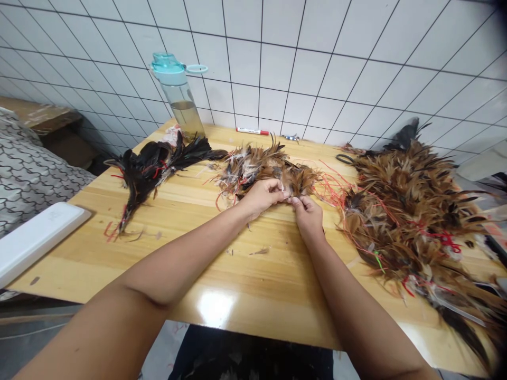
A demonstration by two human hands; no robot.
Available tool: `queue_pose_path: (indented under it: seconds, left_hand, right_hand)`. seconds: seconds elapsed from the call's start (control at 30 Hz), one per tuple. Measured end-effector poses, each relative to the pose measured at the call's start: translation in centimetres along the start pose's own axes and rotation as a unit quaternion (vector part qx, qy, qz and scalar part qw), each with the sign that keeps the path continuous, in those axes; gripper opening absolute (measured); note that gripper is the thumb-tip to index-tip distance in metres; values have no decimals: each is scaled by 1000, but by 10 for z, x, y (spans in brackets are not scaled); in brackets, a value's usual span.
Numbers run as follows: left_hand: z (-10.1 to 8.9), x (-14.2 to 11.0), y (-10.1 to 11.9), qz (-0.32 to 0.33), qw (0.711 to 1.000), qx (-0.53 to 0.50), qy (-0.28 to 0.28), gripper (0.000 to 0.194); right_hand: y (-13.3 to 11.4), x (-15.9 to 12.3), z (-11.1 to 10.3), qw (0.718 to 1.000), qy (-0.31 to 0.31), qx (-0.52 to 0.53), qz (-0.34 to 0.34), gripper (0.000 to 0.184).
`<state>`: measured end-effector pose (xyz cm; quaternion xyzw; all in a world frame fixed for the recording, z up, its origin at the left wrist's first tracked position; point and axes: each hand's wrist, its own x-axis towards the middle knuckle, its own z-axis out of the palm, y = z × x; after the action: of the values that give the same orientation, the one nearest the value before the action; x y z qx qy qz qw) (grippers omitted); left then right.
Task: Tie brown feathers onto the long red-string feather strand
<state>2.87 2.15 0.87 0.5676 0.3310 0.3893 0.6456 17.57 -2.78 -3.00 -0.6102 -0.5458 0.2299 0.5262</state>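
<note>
Both hands meet at the near edge of a loose pile of brown feathers (257, 163) in the middle of the table. My left hand (264, 199) is closed, thumb and fingers pinching a feather with a pale, downy base. Right beside it, my right hand (309, 215) is also closed in a pinch, its thumb against the same small feather bit. The fingertips nearly touch, and the exact grip is partly hidden. Thin red strings (332, 187) trail from the pile's right side.
A large heap of brown feathers (407, 195) covers the right of the table. Bundled black feathers (148, 163) lie at left, near a water bottle (184, 105). A red-capped marker (252, 131) lies by the tiled wall. A white box-shaped object (43, 235) sits at the left edge.
</note>
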Motion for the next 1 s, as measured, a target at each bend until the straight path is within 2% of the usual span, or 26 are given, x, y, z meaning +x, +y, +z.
queue_pose_path:
  seconds: [0.13,0.27,0.43,0.53,0.67,0.77,0.83,0.9,0.93,1.0]
  left_hand:
    - [1,0,-2,13,1000,-2,1,29]
    - [1,2,-6,19,1000,16,10,25]
    - [2,2,-6,14,1000,0,-4,19]
    - [1,2,-2,-14,999,-49,-11,15]
    - [-7,4,5,-75,989,-125,-12,24]
    - [-12,5,10,-83,990,-117,-4,18]
    - [-15,5,13,-36,997,-57,33,13]
    - [-18,3,17,57,992,58,101,13]
    - [-19,1,18,111,976,127,136,13]
    - [-23,-1,21,203,925,262,185,10]
  right_hand:
    - [2,1,1,1000,-8,4,-9,34]
    - [3,2,1,999,-36,19,-6,31]
    - [6,3,2,999,-36,34,4,24]
    - [8,2,2,999,-24,44,11,23]
    - [6,2,1,998,4,46,44,29]
    - [2,2,-1,996,27,66,59,33]
    - [1,3,-2,993,42,87,66,34]
    - [1,3,-3,990,51,104,76,34]
    - [1,3,-3,989,52,110,82,34]
    - [1,3,-3,989,51,113,86,35]
